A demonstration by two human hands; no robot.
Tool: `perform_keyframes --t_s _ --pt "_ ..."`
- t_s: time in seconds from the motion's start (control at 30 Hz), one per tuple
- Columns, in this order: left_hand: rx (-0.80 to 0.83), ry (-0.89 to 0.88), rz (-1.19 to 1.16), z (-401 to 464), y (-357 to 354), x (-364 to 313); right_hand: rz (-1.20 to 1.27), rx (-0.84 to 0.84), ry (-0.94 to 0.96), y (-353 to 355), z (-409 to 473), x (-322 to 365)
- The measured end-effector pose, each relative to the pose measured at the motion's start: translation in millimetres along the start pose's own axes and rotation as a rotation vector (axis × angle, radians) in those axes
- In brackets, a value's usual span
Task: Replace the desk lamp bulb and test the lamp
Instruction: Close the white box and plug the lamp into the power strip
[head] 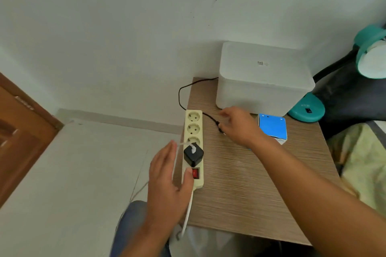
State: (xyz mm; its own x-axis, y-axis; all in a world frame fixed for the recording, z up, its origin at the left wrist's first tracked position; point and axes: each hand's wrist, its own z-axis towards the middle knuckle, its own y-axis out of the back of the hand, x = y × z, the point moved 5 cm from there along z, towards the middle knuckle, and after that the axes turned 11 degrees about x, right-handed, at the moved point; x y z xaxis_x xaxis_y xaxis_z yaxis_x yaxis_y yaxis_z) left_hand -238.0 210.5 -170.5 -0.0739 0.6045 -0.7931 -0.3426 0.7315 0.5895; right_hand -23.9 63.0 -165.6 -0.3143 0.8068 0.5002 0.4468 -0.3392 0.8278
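A cream power strip (193,125) lies along the left edge of the wooden table (246,175), with a black charger (193,154) in one socket and a red switch (195,173). My left hand (167,179) rests on the strip's near end, thumb beside the switch, fingers straight. My right hand (240,125) grips the black plug (219,127) of the lamp cord (181,94), just right of the strip's far sockets. The teal desk lamp has its base (307,110) at the table's far right and its head (371,54) at the frame's right edge.
A white lidded box (263,77) stands at the back of the table. A small blue box (272,128) lies in front of it. A wooden door (18,131) is at the left, a bed with pale bedding (363,160) at the right.
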Motion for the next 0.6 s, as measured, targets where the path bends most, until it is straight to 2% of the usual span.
perform_keyframes --t_s 0.13,0.23,0.33,0.43,0.6 --pt "0.016 -0.142 0.112 -19 -13 3 -0.034 0.041 -0.046 -15 4 -6" --pt "0.091 -0.199 0.132 -27 -24 6 -0.054 0.044 -0.038 -19 5 -9" --pt "0.193 -0.097 0.127 -26 -38 15 -0.078 0.024 -0.045 -19 6 -12" --pt "0.289 0.138 0.053 -12 -54 31 -0.124 0.014 -0.07 -20 10 -14" --pt "0.211 0.236 -0.066 17 -61 37 -0.147 0.085 -0.116 -27 16 -14"
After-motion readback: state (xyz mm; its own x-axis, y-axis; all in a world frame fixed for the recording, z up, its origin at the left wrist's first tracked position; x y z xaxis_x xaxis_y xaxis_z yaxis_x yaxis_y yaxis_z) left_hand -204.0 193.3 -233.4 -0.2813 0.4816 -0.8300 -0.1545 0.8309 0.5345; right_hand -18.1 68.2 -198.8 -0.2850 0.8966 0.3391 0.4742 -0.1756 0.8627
